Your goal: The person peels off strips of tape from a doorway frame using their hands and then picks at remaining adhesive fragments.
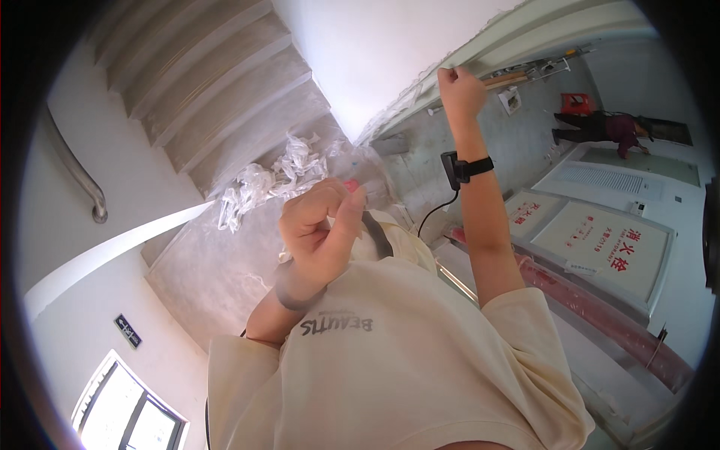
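Observation:
My left hand [318, 228] is held in front of my cream T-shirt [405, 360], fingers curled in and thumb laid alongside; nothing shows in it. A dark band, blurred, circles that wrist. Raised farther out, my right hand [462, 97] makes a fist close in view to the pale green frame [495, 48] at the wall's edge; whether it touches the frame cannot be told. No object shows in this fist. A black strap with a small device [464, 169] sits on the right wrist, and a cable runs from it.
Crumpled clear plastic film [275, 177] lies at the foot of concrete stairs [219, 90]. A metal handrail [73, 163] is at left. To the right are a red pipe [607, 323], a fire hydrant cabinet [607, 239], a red stool [576, 103] and another person [610, 126].

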`<state>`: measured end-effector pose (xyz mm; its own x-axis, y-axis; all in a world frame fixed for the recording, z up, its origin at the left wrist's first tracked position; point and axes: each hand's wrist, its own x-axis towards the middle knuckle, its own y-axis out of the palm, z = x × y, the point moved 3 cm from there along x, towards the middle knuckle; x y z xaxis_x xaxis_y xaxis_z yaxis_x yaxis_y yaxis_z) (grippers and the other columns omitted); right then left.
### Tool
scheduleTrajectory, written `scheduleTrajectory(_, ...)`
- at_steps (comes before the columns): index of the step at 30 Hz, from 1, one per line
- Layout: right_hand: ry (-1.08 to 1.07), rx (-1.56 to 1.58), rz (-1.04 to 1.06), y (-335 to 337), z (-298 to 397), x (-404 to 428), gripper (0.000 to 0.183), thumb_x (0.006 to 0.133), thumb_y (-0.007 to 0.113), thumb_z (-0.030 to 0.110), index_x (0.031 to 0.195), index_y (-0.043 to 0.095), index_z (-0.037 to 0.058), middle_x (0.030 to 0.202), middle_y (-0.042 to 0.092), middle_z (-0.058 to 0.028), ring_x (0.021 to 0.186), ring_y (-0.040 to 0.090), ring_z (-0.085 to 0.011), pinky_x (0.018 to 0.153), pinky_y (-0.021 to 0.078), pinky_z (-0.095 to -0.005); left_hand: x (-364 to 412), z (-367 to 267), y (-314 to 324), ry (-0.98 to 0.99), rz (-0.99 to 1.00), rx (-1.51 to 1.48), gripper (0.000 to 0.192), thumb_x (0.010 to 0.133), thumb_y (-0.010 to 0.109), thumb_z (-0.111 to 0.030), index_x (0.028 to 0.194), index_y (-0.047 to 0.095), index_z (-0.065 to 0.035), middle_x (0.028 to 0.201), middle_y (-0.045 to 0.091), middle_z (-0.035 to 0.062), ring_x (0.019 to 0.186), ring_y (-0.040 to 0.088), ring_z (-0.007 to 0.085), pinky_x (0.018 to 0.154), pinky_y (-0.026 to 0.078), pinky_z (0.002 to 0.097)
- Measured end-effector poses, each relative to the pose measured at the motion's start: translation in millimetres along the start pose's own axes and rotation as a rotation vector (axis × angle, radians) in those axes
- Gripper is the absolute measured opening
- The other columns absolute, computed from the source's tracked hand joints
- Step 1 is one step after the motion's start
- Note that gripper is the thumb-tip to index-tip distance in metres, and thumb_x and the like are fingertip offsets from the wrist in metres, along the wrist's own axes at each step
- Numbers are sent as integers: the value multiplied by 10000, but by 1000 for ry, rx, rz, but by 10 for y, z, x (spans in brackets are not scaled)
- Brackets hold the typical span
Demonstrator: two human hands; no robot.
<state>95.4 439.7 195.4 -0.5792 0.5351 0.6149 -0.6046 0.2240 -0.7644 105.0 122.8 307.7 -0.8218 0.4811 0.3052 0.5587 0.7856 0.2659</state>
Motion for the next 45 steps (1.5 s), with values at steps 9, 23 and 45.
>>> scheduleTrajectory(9, -18, 241, -61, -209, 17, -34, 165, 674, 604, 171, 555, 533, 82, 487, 536, -53, 429, 516, -263, 424, 417, -349, -4, 2, -54, -39, -17, -3, 295, 809, 545, 93, 573, 408, -20, 524, 472, 32, 485, 396, 106, 493, 331, 245)
scheduleTrajectory(23, 168, 121, 149, -417, 27, -125, 267, 823, 558, 326, 719, 611, 86, 612, 616, -57, 615, 608, -290, 575, 482, -384, 29, 38, -30, 37, 42, 54, 330, 895, 472, -12, 583, 371, -49, 533, 446, 23, 450, 382, 73, 429, 268, 211)
scheduleTrajectory(45, 75, 140, 19, -270, 35, 62, 193, 709, 568, 212, 573, 562, 76, 549, 577, -98, 504, 557, -307, 468, 442, -371, 18, 40, -51, -78, -3, 43, 296, 844, 527, 39, 582, 407, -30, 527, 472, 23, 488, 396, 88, 519, 342, 228)
